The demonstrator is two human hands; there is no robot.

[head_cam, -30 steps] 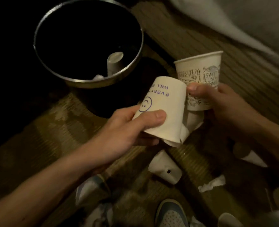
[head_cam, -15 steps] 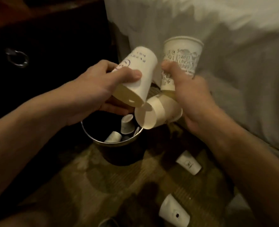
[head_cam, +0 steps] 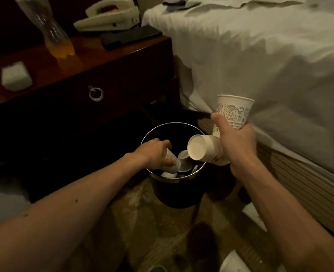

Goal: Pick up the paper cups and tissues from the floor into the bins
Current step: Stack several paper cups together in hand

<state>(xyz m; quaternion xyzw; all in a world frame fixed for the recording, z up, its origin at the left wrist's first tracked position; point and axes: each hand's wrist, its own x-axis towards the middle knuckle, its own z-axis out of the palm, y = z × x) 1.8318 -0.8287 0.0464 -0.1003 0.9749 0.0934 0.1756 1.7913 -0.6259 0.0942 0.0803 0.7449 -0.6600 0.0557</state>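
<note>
Dropping is the step: left hand [head_cam: 154, 152] reaches inside the bin [head_cam: 178, 180], fingers curled round a cup [head_cam: 170, 160] — apparently not yet released. Beside it the right hand [head_cam: 238, 143] clasps a printed cup [head_cam: 231, 112] and a plain cup [head_cam: 205, 150] — next, loosen the left, then tip those in.

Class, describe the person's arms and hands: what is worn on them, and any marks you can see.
Both arms are bare to the frame's edge: no sleeves, gloves, watch or bands show. The left hand and right hand show no rings, though some fingers are hidden. The left forearm bears a few small dark spots.
</note>
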